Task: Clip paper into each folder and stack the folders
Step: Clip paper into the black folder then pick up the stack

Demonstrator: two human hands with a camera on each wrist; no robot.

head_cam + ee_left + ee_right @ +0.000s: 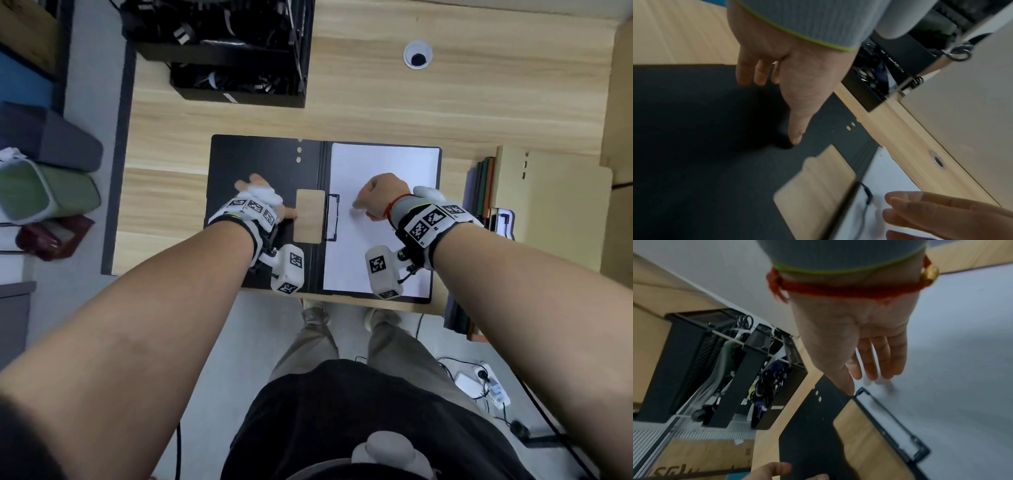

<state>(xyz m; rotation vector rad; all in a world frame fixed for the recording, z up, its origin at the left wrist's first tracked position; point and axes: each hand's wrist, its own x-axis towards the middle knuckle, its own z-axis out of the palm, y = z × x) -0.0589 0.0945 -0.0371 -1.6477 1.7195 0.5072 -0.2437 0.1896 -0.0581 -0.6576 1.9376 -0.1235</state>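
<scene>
It looked like an office; a wood-grain counter point(445, 102) had a cable grommet point(417, 55), a black organiser of cables point(233, 51) at the far left; waste bins point(44, 192) stood left, a power strip point(486, 383) lay on the floor.

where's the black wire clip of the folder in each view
Head: black wire clip at centre, on the white paper's left edge.
Left wrist: bottom centre, partly seen.
Right wrist: lower right.
Shared landmark: rectangular cutout in the black folder cover beside it.
</scene>
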